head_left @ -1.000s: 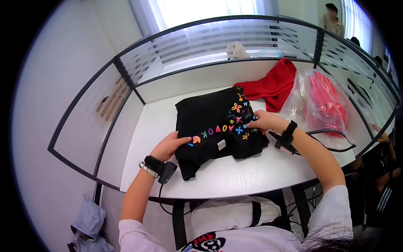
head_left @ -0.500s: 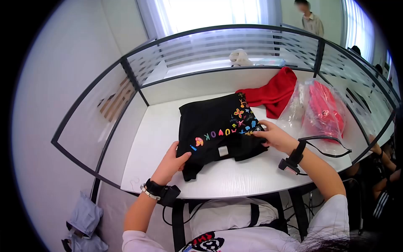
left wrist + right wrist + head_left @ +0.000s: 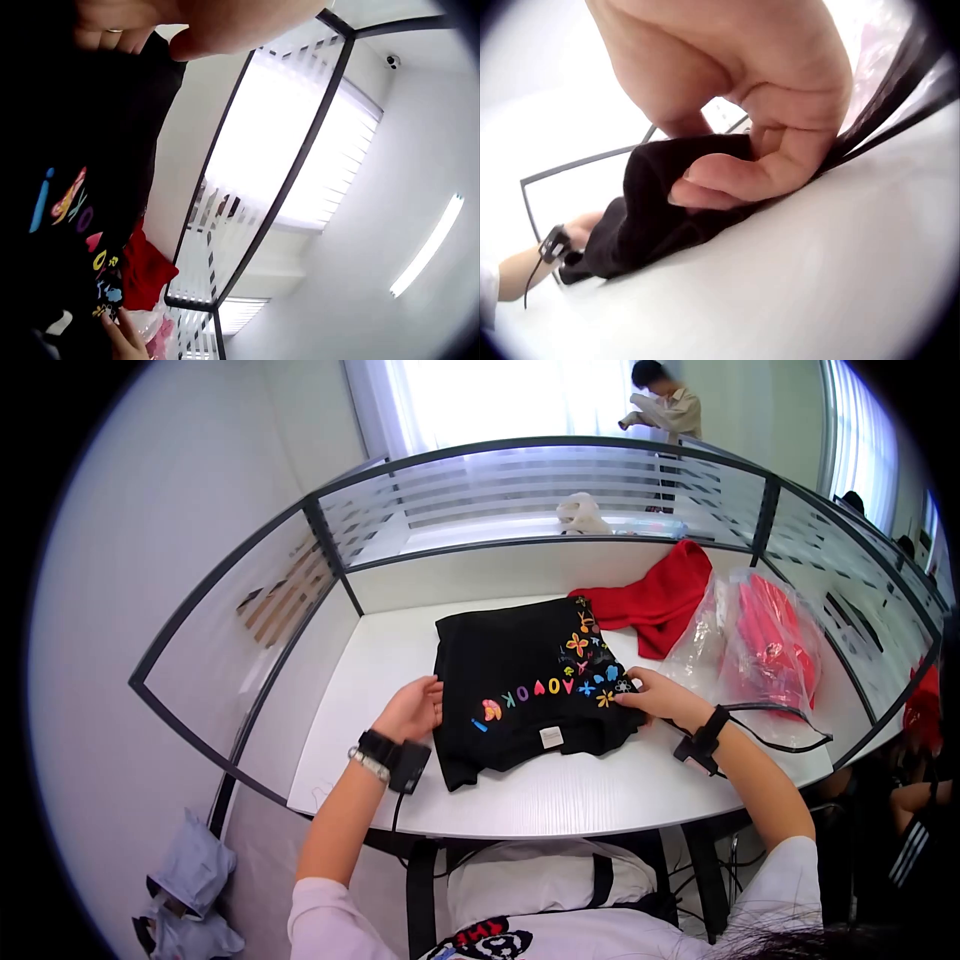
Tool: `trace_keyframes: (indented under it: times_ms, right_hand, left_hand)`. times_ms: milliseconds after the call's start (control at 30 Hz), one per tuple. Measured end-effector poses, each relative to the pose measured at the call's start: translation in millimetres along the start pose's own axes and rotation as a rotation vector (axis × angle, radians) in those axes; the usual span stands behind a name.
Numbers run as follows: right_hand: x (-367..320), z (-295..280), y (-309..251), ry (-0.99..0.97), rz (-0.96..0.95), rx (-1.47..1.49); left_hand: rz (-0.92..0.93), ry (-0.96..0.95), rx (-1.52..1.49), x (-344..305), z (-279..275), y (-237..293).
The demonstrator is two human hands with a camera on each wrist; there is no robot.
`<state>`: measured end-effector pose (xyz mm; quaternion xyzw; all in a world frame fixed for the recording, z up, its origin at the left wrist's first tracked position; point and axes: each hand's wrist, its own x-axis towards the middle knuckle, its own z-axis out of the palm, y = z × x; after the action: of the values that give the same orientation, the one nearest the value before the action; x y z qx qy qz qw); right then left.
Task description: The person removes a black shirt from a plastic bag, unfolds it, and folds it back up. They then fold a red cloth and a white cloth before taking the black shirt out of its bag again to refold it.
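Observation:
A folded black garment (image 3: 505, 645) with colourful letters and flowers lies on the white desk, its pale label toward the front edge. My left hand (image 3: 410, 708) is beside the garment's left edge, fingers loosely bent and thumb off the cloth; whether the fingertips touch it is unclear. In the left wrist view that hand (image 3: 202, 26) hangs over the black cloth (image 3: 97, 120). My right hand (image 3: 665, 698) pinches the garment's right edge. The right wrist view shows the fingers of this hand (image 3: 742, 97) curled round the black fabric (image 3: 656, 176).
Behind the garment's right corner lies a red cloth (image 3: 665, 600), with a clear bag of pinkish-red items (image 3: 775, 635) to its right. A black strap (image 3: 780, 709) crosses the desk near the bag. Low panels (image 3: 470, 574) enclose the desk; beyond them stands a person (image 3: 675, 412).
My left hand has let go of the garment's left edge and moved slightly outward. My right hand still grips the right side. The garment sits a little lower and further right in view.

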<state>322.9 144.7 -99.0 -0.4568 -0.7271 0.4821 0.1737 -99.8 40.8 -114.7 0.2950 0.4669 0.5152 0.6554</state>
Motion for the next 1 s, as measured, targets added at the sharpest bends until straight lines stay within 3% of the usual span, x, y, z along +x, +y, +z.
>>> trace_keyframes:
  times_ms: [100,133,200,233,300,333,400,433,500,533,600,667,733,833,867,933,1000]
  right_hand:
    - [10,4,0,0.078,0.030,-0.010]
    - [12,4,0,0.086,-0.001,-0.058]
    - [22,6,8,0.107,-0.084,-0.178]
    - [23,5,9,0.105,-0.087,-0.222]
    - [19,5,7,0.094,-0.096,-0.259]
    - [16,6,6,0.080,-0.107,-0.291]
    - [2,10,-8,0.068,-0.102,-0.319]
    - [-3,11,-14,0.043,-0.065,-0.274]
    - [-5,14,-15,0.025,-0.047,-0.226]
    - [-9,13,-13,0.027,-0.040,-0.213]
    - [-25,13,-23,0.025,0.044,-0.119]
    - [-38,12,-15,0.021,-0.023,-0.170]
    - [-52,17,-6,0.040,-0.209,-0.161]
    - [-62,24,-8,0.105,-0.281,-0.344]
    - [-63,24,-8,0.128,-0.318,-0.427]
    - [-68,23,-13,0.056,-0.179,-0.408]
    - [-72,20,-20,0.012,-0.138,-0.419]
  left_hand:
    - [0.044,-0.014,-0.012,54,-21,13]
    - [0.077,0.042,0.001,79,-33,13]
    - [0.065,0.254,0.210,70,-1,27]
    - [0.070,0.251,0.208,70,5,33]
    - [0.274,0.511,0.588,79,1,33]
    - [0.514,0.590,0.619,113,-31,19]
    - [0.682,0.724,1.198,91,-26,20]
    - [0.678,0.726,1.200,78,-19,23]
    - [0.289,0.588,0.981,56,-2,26]
    - [0.212,0.483,0.832,43,-1,26]
    - [0.105,0.377,0.854,12,8,22]
    - [0.139,0.348,0.901,-19,13,2]
    - [0.181,0.347,0.874,-52,27,-17]
    - [0.223,0.285,0.828,-77,32,-30]
    - [0.244,0.291,0.983,-80,34,-27]
    - [0.438,0.361,1.501,-87,41,-31]
    - [0.441,0.344,1.526,-89,48,-32]
